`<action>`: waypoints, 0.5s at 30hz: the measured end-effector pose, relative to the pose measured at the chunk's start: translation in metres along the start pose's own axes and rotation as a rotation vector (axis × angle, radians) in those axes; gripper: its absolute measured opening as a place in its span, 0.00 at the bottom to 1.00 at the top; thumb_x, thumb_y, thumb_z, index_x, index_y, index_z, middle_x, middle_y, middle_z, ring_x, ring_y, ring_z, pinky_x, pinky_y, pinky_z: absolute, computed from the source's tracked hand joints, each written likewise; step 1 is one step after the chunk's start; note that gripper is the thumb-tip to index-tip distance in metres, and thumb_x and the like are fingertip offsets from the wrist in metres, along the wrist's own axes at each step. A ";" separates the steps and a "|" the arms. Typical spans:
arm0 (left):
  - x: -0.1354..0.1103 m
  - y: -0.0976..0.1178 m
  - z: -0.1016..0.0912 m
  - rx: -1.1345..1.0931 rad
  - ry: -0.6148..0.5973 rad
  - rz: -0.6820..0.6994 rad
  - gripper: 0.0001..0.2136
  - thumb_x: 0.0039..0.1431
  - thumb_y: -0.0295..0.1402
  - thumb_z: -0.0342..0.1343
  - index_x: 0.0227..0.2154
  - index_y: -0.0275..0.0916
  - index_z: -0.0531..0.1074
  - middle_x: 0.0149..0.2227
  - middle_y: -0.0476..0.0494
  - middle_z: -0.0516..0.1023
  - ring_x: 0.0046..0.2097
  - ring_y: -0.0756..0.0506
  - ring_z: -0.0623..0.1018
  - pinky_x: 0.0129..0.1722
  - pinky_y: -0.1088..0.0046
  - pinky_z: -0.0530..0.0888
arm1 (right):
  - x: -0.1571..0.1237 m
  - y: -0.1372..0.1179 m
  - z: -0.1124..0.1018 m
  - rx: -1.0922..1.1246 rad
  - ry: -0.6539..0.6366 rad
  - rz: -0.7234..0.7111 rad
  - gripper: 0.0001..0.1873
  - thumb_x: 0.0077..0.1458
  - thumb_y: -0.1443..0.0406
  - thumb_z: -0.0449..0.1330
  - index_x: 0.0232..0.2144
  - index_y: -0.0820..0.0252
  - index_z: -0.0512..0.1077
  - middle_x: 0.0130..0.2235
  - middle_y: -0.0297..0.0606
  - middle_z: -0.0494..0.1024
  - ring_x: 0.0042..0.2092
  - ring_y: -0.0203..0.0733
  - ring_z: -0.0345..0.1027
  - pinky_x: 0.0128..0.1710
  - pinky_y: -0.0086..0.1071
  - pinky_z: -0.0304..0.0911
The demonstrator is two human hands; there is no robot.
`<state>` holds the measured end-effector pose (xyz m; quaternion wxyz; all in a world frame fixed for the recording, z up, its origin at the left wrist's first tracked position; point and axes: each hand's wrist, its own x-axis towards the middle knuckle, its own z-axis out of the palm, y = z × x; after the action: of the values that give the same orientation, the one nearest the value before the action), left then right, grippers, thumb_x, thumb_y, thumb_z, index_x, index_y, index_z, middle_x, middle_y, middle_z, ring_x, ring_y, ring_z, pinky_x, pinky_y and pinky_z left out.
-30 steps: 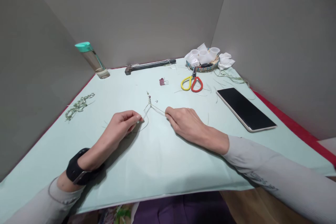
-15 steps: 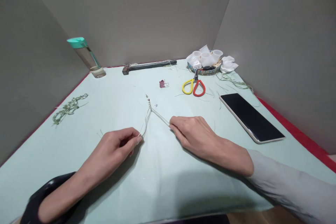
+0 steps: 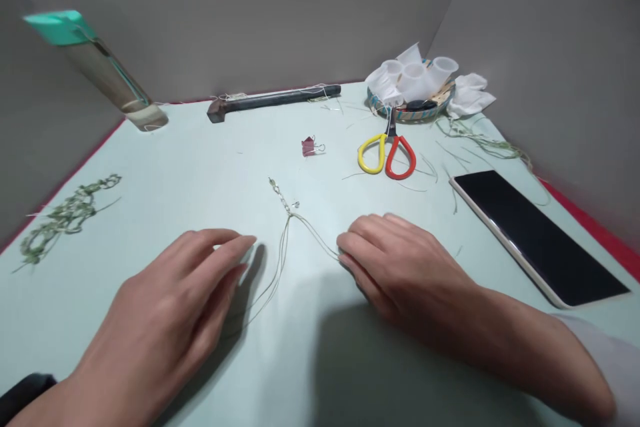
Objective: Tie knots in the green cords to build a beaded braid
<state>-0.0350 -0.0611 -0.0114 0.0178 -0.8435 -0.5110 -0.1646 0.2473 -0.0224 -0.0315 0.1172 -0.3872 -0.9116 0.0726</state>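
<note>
On the pale cloth lies a short piece like a small chain (image 3: 281, 197), with thin green cords (image 3: 285, 240) spreading from its lower end in two bundles. My right hand (image 3: 400, 267) pinches the right-hand bundle between thumb and fingers, low over the table. To the left, my left hand (image 3: 175, 307) hovers beside the other bundle with its fingers loosely bent and nothing seen in them. Those left cords trail down in a curve towards the shadow under that hand, where their ends are hidden. A tiny shiny piece (image 3: 296, 204) rests next to the chain.
Scissors (image 3: 386, 153) and a maroon binder clip (image 3: 309, 146) lie beyond the hands. Behind are a hammer-like tool (image 3: 280, 101), a basket (image 3: 413, 113) of plastic cups and a bottle (image 3: 110, 77). A phone (image 3: 535, 233) lies right, knotted green cord (image 3: 70, 213) left.
My left hand has let go of the left cords and drawn back from them; they now lie loose. My right hand keeps its pinch. The view has tilted and come closer.
</note>
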 end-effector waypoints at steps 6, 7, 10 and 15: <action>0.028 -0.005 0.023 0.006 -0.104 0.238 0.29 0.61 0.25 0.46 0.66 0.40 0.61 0.59 0.35 0.78 0.41 0.37 0.78 0.37 0.60 0.80 | 0.016 -0.003 0.004 0.007 0.050 -0.124 0.15 0.64 0.72 0.52 0.50 0.64 0.73 0.54 0.48 0.78 0.50 0.51 0.69 0.52 0.49 0.65; 0.028 -0.007 0.026 -0.004 -0.120 0.247 0.30 0.61 0.25 0.46 0.67 0.40 0.60 0.59 0.35 0.79 0.40 0.37 0.77 0.37 0.60 0.80 | 0.015 -0.004 0.008 0.008 0.065 -0.156 0.17 0.65 0.72 0.51 0.54 0.66 0.72 0.57 0.49 0.77 0.53 0.53 0.69 0.55 0.52 0.65; 0.022 -0.009 0.033 -0.035 -0.111 0.252 0.33 0.62 0.25 0.47 0.71 0.41 0.55 0.59 0.36 0.80 0.37 0.38 0.76 0.33 0.60 0.80 | 0.007 -0.007 0.016 -0.004 0.080 -0.225 0.22 0.69 0.70 0.46 0.60 0.69 0.68 0.63 0.48 0.74 0.63 0.55 0.66 0.63 0.56 0.62; 0.003 -0.013 0.034 -0.088 -0.123 0.190 0.35 0.62 0.28 0.50 0.72 0.45 0.52 0.64 0.45 0.76 0.44 0.36 0.79 0.39 0.57 0.81 | 0.001 -0.006 0.014 0.109 0.004 -0.248 0.25 0.71 0.67 0.42 0.63 0.66 0.68 0.66 0.44 0.70 0.68 0.52 0.62 0.68 0.52 0.61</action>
<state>-0.0364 -0.0455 -0.0440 -0.0350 -0.8966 -0.4211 -0.1325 0.2387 -0.0265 -0.0432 0.1480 -0.2649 -0.9469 0.1064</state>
